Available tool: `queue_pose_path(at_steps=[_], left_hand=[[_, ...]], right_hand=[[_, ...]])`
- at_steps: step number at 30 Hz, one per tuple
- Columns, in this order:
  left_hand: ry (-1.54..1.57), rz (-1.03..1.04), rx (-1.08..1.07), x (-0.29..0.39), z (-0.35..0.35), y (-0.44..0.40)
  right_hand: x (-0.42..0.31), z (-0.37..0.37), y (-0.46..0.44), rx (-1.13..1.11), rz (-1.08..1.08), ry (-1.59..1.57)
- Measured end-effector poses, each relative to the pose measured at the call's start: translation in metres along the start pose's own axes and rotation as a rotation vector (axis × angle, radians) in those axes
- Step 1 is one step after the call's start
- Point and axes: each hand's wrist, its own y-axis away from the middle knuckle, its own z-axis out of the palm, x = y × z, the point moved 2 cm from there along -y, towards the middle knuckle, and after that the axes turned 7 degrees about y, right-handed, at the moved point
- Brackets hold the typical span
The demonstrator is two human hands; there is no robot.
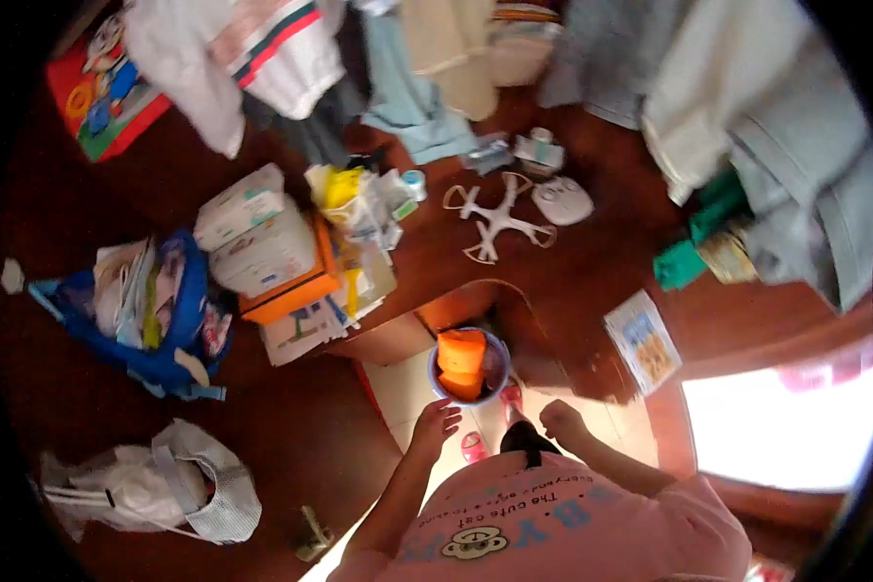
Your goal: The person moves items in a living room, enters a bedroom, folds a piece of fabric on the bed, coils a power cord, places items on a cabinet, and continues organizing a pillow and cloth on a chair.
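Note:
My left hand (438,425) is beside the near left rim of a bluish bin (504,367) on the floor, fingers slightly apart and nothing visible in them. I cannot tell whether it touches the rim. To the right of the bin, my right hand (561,424) is held in the air with its fingers curled in; no object shows in it. Inside the bin lies a bright orange item (462,364), with something pinkish beside it.
Above the bin, a white drone (500,219) and a white controller (563,201) lie on the brown desk (592,257). A booklet (643,342) is at its right edge. Left are stacked boxes (262,247) and a blue backpack (170,361). Clothes (747,87) hang along the back.

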Motion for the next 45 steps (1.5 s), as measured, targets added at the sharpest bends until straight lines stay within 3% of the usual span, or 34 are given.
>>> queue_pose_path(at_steps=[2,4,6,8,10,13,20,23,24,25,27,28,30,32,35,39,41,44,45], left_hand=[[0.096,0.038,-0.045,-0.014,-0.004,0.005],[0.054,0.013,-0.046,-0.018,0.007,0.012],[0.012,-0.025,-0.076,-0.022,0.016,0.012],[-0.001,0.013,-0.140,-0.032,0.022,0.013],[-0.031,-0.006,-0.122,-0.037,0.039,0.021],[-0.045,-0.057,-0.158,-0.057,0.061,0.024],[-0.156,-0.120,-0.194,-0.140,0.140,0.030],[-0.181,-0.114,-0.190,-0.192,0.196,0.034],[-0.184,-0.100,-0.190,-0.212,0.211,0.037],[-0.152,-0.093,-0.226,-0.235,0.221,0.034],[-0.138,-0.095,-0.197,-0.272,0.260,0.047],[-0.128,-0.111,-0.160,-0.289,0.272,0.053],[-0.173,-0.117,-0.174,-0.317,0.302,0.070],[-0.219,-0.148,-0.236,-0.339,0.316,0.080],[-0.291,-0.138,-0.133,-0.346,0.336,0.097],[-0.350,-0.128,-0.111,-0.340,0.349,0.093],[-0.357,-0.119,-0.134,-0.340,0.360,0.084],[-0.376,-0.160,-0.120,-0.344,0.375,0.061],[-0.393,-0.174,-0.135,-0.343,0.383,0.057]], right_hand=[[-0.007,-0.003,0.035,0.071,-0.054,0.235],[0.017,-0.010,0.059,0.154,-0.284,0.408],[0.046,-0.022,0.075,0.138,-0.299,0.714],[0.050,-0.039,0.105,0.215,-0.207,0.765],[0.042,-0.061,0.138,0.337,-0.204,0.444],[0.072,-0.089,0.171,0.405,-0.177,0.340],[0.144,-0.215,0.269,0.779,-0.023,0.647],[0.206,-0.310,0.312,0.906,0.095,0.472],[0.216,-0.344,0.326,0.954,0.071,0.486],[0.217,-0.374,0.341,0.972,0.191,0.552],[0.252,-0.438,0.342,1.002,0.093,0.529],[0.270,-0.466,0.335,1.078,-0.042,0.685],[0.257,-0.511,0.322,1.102,-0.276,0.704],[0.231,-0.550,0.298,1.077,-0.304,0.701],[0.197,-0.601,0.254,1.060,-0.386,0.766],[0.188,-0.641,0.201,1.083,-0.358,0.771],[0.183,-0.645,0.188,0.984,-0.129,0.831],[0.216,-0.664,0.157,0.979,-0.125,0.819],[0.206,-0.661,0.162,0.930,-0.220,0.876]])
